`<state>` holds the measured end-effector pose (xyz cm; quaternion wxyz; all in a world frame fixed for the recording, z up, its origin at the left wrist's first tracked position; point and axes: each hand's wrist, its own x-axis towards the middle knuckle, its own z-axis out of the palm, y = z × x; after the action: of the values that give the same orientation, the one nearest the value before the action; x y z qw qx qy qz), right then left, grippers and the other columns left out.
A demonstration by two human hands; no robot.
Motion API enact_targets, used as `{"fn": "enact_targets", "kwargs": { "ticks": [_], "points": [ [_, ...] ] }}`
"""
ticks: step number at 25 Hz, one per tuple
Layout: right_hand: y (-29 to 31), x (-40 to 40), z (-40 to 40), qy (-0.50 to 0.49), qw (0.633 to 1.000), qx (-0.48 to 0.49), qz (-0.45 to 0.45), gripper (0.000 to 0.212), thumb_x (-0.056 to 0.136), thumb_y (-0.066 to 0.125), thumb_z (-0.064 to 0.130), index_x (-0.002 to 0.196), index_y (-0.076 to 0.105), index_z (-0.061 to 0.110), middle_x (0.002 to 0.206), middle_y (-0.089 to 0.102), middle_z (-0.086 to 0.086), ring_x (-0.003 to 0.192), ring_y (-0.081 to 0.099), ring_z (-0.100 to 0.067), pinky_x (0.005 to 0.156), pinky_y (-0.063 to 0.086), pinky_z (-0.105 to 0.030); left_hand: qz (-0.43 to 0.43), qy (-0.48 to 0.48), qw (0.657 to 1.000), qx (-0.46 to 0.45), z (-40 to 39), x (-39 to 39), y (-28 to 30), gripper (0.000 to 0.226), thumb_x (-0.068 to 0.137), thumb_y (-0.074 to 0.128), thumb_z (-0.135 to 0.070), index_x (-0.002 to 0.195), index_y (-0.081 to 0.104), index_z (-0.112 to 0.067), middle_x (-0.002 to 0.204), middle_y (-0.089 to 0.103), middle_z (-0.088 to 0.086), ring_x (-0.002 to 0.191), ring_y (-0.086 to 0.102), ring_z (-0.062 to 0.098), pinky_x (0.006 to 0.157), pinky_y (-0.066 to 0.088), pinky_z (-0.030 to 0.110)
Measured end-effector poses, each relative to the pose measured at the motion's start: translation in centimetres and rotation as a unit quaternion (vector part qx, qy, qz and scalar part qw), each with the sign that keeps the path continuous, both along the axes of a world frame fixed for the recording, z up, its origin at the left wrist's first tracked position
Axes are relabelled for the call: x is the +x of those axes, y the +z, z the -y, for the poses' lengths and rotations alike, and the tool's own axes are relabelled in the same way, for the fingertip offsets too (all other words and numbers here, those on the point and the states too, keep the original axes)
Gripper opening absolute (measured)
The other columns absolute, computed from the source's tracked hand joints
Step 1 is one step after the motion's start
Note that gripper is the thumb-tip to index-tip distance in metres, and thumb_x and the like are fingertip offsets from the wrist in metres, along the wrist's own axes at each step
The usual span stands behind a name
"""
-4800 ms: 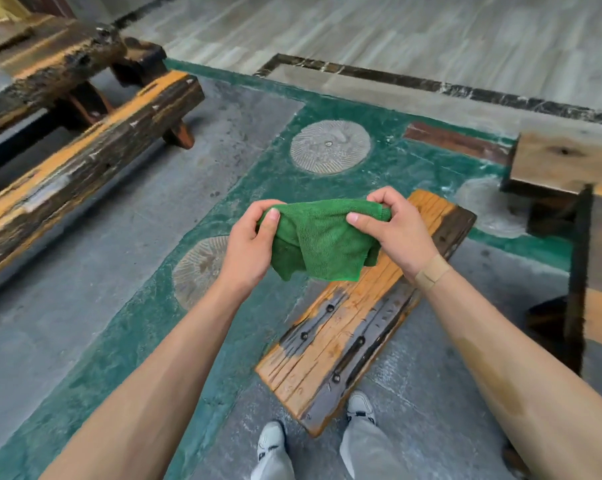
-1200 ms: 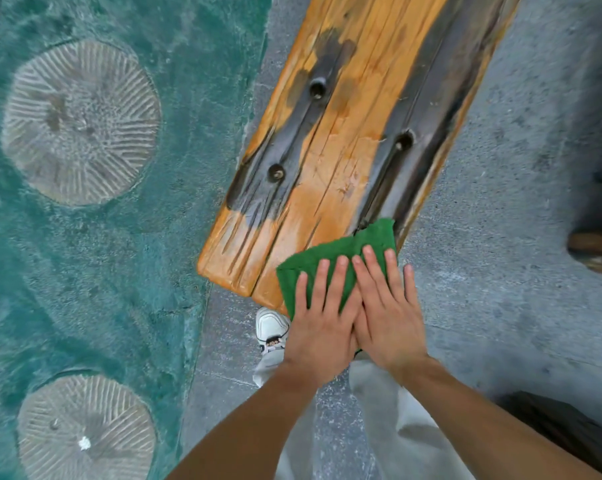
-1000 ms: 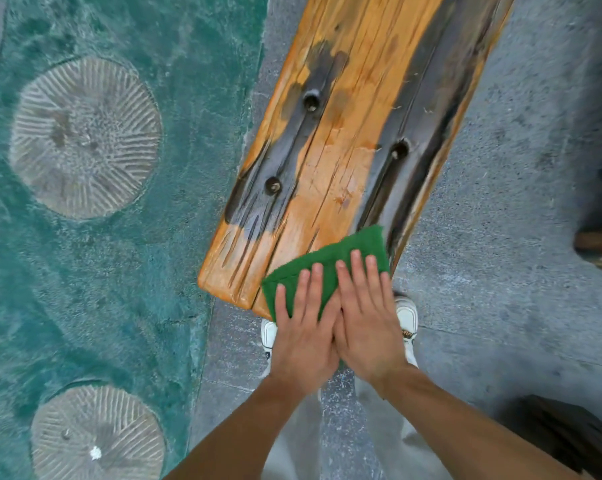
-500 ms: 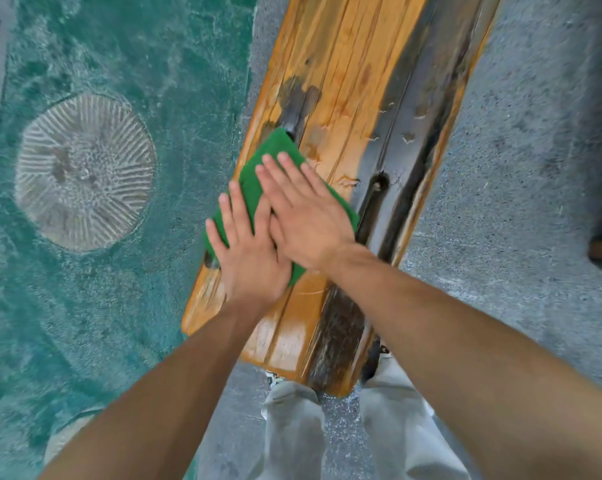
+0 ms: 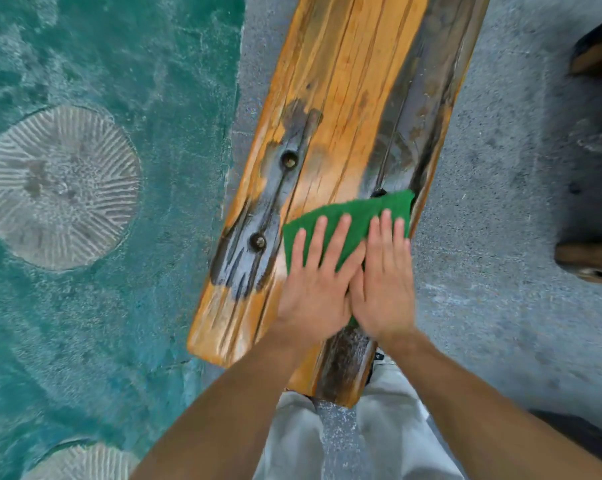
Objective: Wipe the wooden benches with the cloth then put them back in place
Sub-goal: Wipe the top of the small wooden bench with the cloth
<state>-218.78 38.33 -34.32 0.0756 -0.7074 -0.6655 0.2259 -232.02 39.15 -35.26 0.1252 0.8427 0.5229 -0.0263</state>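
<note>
the floor (image 5: 500,209) fills most of the view, grey speckled concrete on the right and a teal painted area (image 5: 119,64) on the left, with a round ribbed stone disc (image 5: 60,188) set into the teal and the edge of a second disc (image 5: 85,459) at the bottom left. the wooden bench (image 5: 348,98) runs from the top of the view down to just in front of the person's legs (image 5: 389,427), its orange planks cracked lengthwise and worn dark along the right side and in a patch on the left around two bolt holes (image 5: 289,160). dark wooden pieces (image 5: 590,261) sit at the right edge, well apart from the bench. the green cloth (image 5: 355,216) lies flat on the bench's near right part, reaching its right edge. the left hand (image 5: 318,271) and the right hand (image 5: 384,275) lie side by side on the cloth, touching each other, fingers straight and spread, palms pressing it down onto the wood, neither curled round anything. both forearms come in bare from the bottom, above light grey trousers
</note>
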Motion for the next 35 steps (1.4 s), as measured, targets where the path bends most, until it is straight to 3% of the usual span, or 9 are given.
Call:
{"fn": "enact_targets", "kwargs": {
  "ticks": [5,8,11,14,19,28,35],
  "points": [
    [0.2,-5.4,6.9,0.037,0.995,-0.01,0.091,0.067,0.097,0.031,0.031,0.158,0.02,0.003,0.167,0.016,-0.013,0.156,0.011,-0.027,0.125,0.01,-0.05,-0.014,0.027,1.0,0.001,7.5,-5.5,-0.2,0.083,0.086,0.046,-0.042,0.16,0.012,-0.029,0.169,0.004,0.013,0.153,0.001,0.046,0.121,0.002,0.065],
    [1.3,-8.6,10.6,0.053,0.99,-0.047,0.123,0.067,0.097,0.033,0.033,0.157,0.026,0.004,0.166,0.018,-0.012,0.155,0.016,-0.03,0.121,0.015,-0.052,-0.034,-0.006,0.999,-0.014,11.0,-8.8,0.6,0.079,0.086,0.045,-0.043,0.159,0.017,-0.026,0.168,0.008,0.015,0.153,0.002,0.046,0.121,0.001,0.064],
    [2.1,-10.5,11.5,0.028,0.988,-0.087,0.123,0.065,0.097,0.03,0.033,0.155,0.027,0.003,0.165,0.022,-0.014,0.152,0.023,-0.032,0.118,0.018,-0.052,-0.044,-0.052,0.997,-0.029,11.0,-10.9,1.0,0.077,0.088,0.042,-0.043,0.159,0.017,-0.027,0.166,0.013,0.016,0.152,0.005,0.046,0.119,0.009,0.067],
    [1.4,-10.1,10.1,0.034,0.99,-0.065,0.121,0.065,0.099,0.027,0.034,0.157,0.022,0.004,0.166,0.017,-0.013,0.153,0.017,-0.031,0.121,0.014,-0.051,-0.039,-0.058,0.997,-0.041,9.3,-10.5,0.9,0.082,0.086,0.042,-0.042,0.16,0.014,-0.025,0.167,0.006,0.015,0.152,0.005,0.047,0.118,0.011,0.069],
    [0.2,-7.4,2.1,0.003,0.996,-0.036,0.085,0.066,0.101,0.023,0.038,0.16,0.005,0.013,0.169,0.005,-0.006,0.156,-0.002,-0.022,0.126,0.004,-0.047,-0.059,-0.057,0.996,-0.037,0.6,-8.2,0.6,0.077,0.089,0.03,-0.047,0.16,0.008,-0.026,0.168,0.002,0.016,0.152,0.003,0.049,0.119,0.005,0.069],
    [-0.9,-1.5,-14.4,-0.018,0.996,0.019,0.084,0.07,0.098,0.026,0.039,0.161,0.011,0.012,0.169,0.009,-0.007,0.156,0.003,-0.024,0.126,0.003,-0.047,-0.054,-0.089,0.994,0.02,-16.6,-2.8,-0.1,0.07,0.097,0.027,-0.05,0.16,0.008,-0.027,0.169,0.001,0.015,0.153,0.001,0.047,0.118,0.008,0.068],
    [-0.3,3.1,-26.0,0.005,0.993,0.014,0.121,0.072,0.098,0.019,0.044,0.161,0.004,0.011,0.17,0.001,-0.007,0.156,-0.003,-0.024,0.126,-0.001,-0.05,-0.045,-0.089,0.995,0.022,-27.9,1.0,0.2,0.067,0.1,0.021,-0.052,0.16,0.004,-0.028,0.169,-0.002,0.014,0.154,-0.002,0.044,0.12,0.005,0.066]
  ]
}}
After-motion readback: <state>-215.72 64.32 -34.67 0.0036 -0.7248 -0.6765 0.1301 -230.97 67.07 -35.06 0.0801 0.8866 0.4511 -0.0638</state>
